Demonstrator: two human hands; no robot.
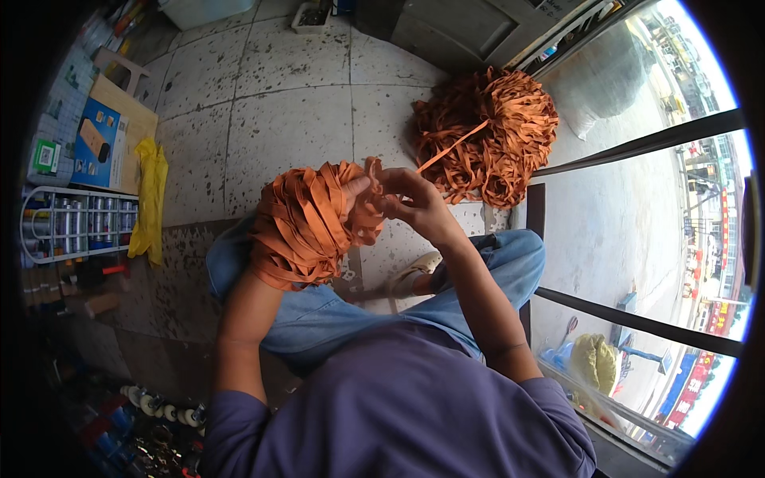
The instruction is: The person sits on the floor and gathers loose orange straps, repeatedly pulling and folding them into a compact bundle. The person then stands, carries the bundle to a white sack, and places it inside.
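Note:
A thick bundle of orange fabric strip [299,223] is wound around my left wrist and hand, hiding most of that hand. Only part of my left hand [355,193] shows at the bundle's right end, closed on bunched strip. Close beside it, my right hand [421,205] pinches the strip with bent fingers. One taut length of strip [453,148] runs from my right hand up to a large loose pile of the same orange strip [498,135] on the floor. Both hands are above my lap, between my knees.
Glass doors [621,215] with dark frames stand at the right. Along the left are a wire rack of cans [80,225], a yellow plastic bag [148,203] and a blue printed box [97,143]. A small tray [311,17] sits on the tiled floor [279,119] at the far side.

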